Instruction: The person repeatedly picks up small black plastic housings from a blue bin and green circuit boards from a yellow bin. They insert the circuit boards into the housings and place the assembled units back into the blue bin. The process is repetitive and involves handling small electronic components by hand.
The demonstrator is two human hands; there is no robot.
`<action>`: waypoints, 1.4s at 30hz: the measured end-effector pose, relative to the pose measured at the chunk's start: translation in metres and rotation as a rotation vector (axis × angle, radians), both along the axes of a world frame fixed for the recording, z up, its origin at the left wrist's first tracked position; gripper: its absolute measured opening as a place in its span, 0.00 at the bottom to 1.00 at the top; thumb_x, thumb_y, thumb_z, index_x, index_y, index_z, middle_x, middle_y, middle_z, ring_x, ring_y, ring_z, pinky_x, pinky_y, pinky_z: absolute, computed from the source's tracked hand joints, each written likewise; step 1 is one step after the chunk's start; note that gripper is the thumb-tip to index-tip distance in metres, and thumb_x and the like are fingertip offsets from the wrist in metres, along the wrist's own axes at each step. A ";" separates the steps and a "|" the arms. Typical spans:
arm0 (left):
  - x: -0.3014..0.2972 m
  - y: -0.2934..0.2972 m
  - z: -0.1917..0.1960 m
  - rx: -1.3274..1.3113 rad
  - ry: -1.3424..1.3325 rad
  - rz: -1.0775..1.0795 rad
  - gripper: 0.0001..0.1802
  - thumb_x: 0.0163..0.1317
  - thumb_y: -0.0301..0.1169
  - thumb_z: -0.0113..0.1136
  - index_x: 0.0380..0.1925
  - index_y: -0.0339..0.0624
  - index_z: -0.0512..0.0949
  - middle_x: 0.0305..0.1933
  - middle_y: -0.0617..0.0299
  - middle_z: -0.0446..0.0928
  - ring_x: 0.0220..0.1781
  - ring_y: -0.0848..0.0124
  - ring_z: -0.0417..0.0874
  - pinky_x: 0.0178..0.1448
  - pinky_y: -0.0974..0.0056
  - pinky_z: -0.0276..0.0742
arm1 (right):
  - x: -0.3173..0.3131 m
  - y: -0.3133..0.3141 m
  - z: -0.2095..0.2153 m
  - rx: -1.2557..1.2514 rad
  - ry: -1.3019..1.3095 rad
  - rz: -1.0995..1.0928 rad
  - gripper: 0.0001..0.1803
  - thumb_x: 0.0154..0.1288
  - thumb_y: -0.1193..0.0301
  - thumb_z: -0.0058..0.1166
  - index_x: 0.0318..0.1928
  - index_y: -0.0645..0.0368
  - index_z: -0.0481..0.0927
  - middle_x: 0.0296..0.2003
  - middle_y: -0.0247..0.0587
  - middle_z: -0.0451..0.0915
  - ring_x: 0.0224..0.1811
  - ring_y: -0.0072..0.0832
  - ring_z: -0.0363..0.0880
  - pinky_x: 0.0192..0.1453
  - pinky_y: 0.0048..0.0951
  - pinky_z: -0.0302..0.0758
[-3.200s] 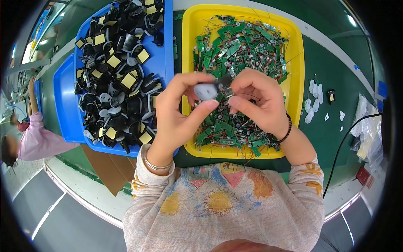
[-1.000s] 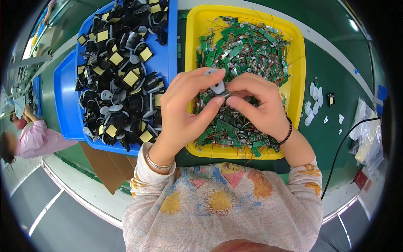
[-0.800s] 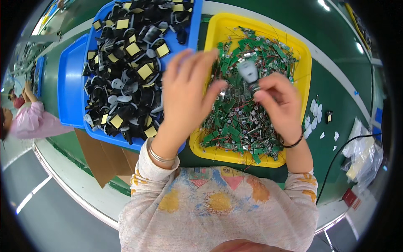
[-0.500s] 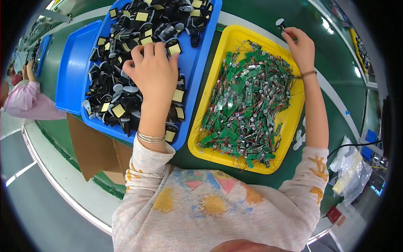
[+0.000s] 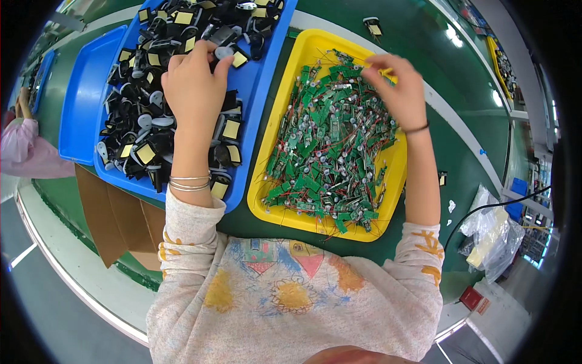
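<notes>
Hands work over two trays on a green tabletop (image 5: 461, 145). Left hand (image 5: 193, 85) lies palm-down in the blue tray (image 5: 257, 121), fingers spread & curled into the heap of black parts (image 5: 151, 139), many w/ yellow pads; fingertips touch a grey-capped piece near the tray's far end. Whether it actually grips one can't be told, fingers hide what's under them. Thin bangles (image 5: 189, 182) sit on that wrist.

Right hand (image 5: 394, 85) hovers over the far right corner of the yellow tray (image 5: 276, 151), fingers bent, thumb & forefinger pinched close together at sth small, too tiny to make out. Dark band (image 5: 416, 128) on that wrist. Yellow tray is packed w/ green boards (image 5: 330, 145) tangled w/ red wires.

Trays stand side by side, edges touching or nearly so. 2nd blue tray (image 5: 85, 103) sits just left of the first, mostly bare. One small black part w/ yellow pad (image 5: 372, 26) lies on the tabletop beyond the yellow tray; another small one (image 5: 442, 178) to its right. Cardboard (image 5: 112, 224) hangs off the near edge below the blue tray. Clear plastic bag (image 5: 491, 236) lies far right. Another person's pink sleeve (image 5: 27, 155) shows at the left rim
</notes>
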State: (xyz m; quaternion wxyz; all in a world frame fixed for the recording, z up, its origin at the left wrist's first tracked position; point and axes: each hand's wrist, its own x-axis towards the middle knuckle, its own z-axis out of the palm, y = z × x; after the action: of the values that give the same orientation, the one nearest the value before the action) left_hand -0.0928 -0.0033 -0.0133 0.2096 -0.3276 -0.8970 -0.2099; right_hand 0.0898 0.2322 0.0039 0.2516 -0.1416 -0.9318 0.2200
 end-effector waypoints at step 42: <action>0.094 0.007 0.018 0.726 -1.510 -0.859 0.13 0.51 0.16 0.59 0.38 0.33 0.72 0.44 0.56 0.72 0.45 0.72 0.75 0.49 0.67 0.75 | 0.040 -0.117 0.001 -0.368 0.411 0.004 0.09 0.45 0.79 0.63 0.27 0.63 0.76 0.22 0.40 0.75 0.20 0.29 0.73 0.22 0.24 0.69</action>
State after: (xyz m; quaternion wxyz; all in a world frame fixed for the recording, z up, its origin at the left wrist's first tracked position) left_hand 0.0015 0.0037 0.0043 -0.4335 -0.3222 -0.4778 -0.6928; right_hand 0.1294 0.1155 0.0047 0.4051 -0.1353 -0.8059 0.4101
